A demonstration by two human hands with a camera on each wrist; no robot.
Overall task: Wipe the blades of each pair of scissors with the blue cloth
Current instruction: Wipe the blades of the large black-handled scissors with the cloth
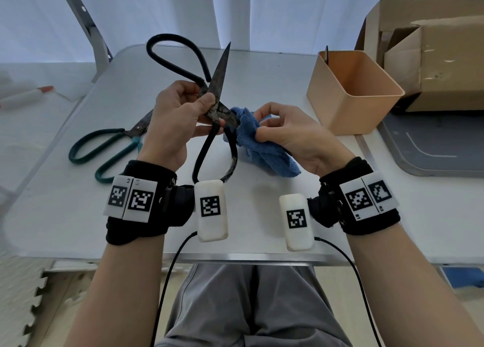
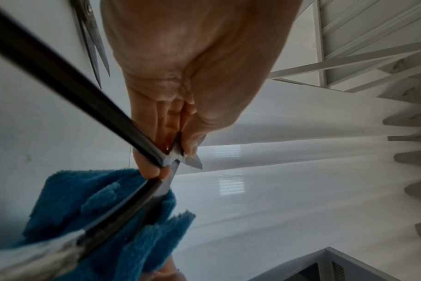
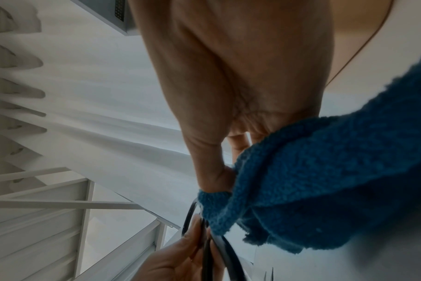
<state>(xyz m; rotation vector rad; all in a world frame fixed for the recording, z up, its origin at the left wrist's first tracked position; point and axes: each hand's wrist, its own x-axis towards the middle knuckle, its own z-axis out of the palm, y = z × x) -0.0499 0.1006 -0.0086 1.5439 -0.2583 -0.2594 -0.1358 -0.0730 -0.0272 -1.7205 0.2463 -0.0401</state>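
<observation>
In the head view my left hand [image 1: 207,111] grips a pair of black iron scissors [image 1: 219,79] at the pivot, spread wide above the table. One dark blade points up and away. The other blade's tip is buried in the blue cloth [image 1: 264,153], which my right hand [image 1: 262,124] pinches around it. The left wrist view shows the black handle [image 2: 60,72], the left hand [image 2: 166,152] at the pivot and the blue cloth [image 2: 72,199] round the lower blade. In the right wrist view the blue cloth [image 3: 324,180] is bunched in my right hand [image 3: 240,76].
A second pair of scissors with green handles [image 1: 104,150] lies on the white table [image 1: 262,71] to the left, partly behind my left hand. An orange bin [image 1: 353,92] stands at the back right with a dark tip poking over its rim. Cardboard boxes [image 1: 432,58] sit beyond it.
</observation>
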